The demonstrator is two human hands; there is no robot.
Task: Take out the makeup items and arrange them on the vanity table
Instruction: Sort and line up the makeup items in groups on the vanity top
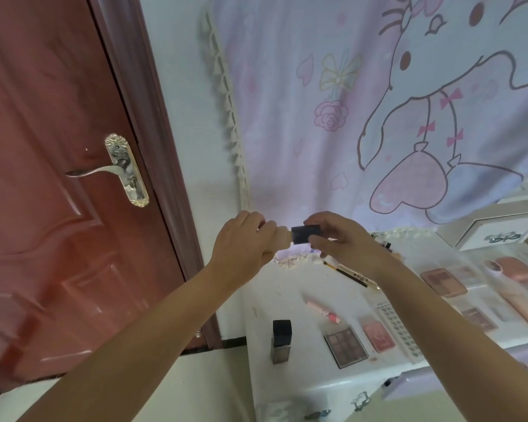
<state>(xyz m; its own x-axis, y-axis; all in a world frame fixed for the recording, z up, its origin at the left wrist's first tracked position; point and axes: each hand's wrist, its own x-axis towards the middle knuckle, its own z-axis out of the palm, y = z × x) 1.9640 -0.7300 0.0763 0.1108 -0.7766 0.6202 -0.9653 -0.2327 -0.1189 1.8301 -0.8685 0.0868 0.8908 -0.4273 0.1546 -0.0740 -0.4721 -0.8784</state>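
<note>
I hold a beige foundation bottle [282, 238] sideways in the air above the white vanity table [290, 296]. My left hand [241, 242] grips its body. My right hand [339, 239] pinches its black cap [306, 233]. On the table below lie a dark upright bottle [281, 341], a pink lipstick [323, 311], an eyeshadow palette [345, 346], a pink blush compact [378, 335], a white lash case [398, 332] and a thin brush [349, 274]. A frilled pouch [296, 258] sits at the table's back, partly hidden by my hands.
A red door [58, 178] with a metal handle [104, 170] stands to the left. A pink cartoon cloth [363, 102] hangs on the wall behind. A mirror [506, 287] at the right reflects palettes. A drawer knob [360, 402] shows below the table's front edge.
</note>
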